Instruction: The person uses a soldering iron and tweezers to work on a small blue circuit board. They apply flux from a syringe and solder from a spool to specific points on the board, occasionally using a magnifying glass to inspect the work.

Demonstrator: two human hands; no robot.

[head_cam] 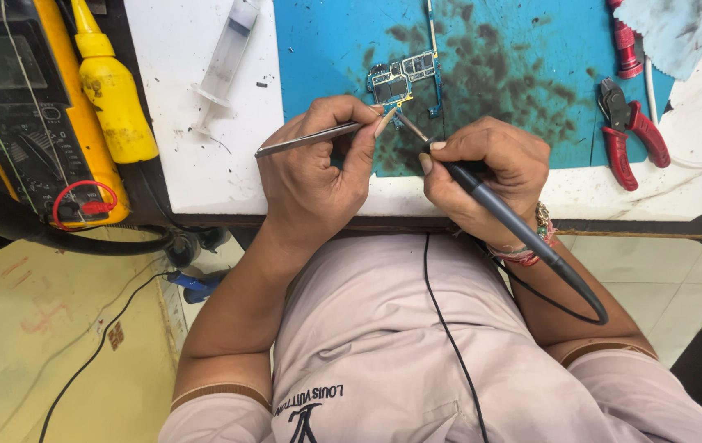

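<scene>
A small blue circuit board (pixel 404 78) lies on a stained blue work mat (pixel 326 49). My left hand (pixel 318 168) pinches metal tweezers (pixel 306 138), their tips at the board's near edge. My right hand (pixel 490 176) grips a grey soldering iron (pixel 507 217) like a pen, its thin tip (pixel 411 127) angled up toward the same spot on the board. A black cable runs from the iron's handle down past my wrist, which wears thread bracelets (pixel 531 246).
A yellow squeeze bottle (pixel 113 90) and a yellow-cased multimeter (pixel 31 115) stand at left. A clear syringe (pixel 224 61) lies on the white bench top (pixel 195 164). Red-handled cutters (pixel 634 135) and a red tool (pixel 626 41) sit at right, beside a blue cloth (pixel 679 33).
</scene>
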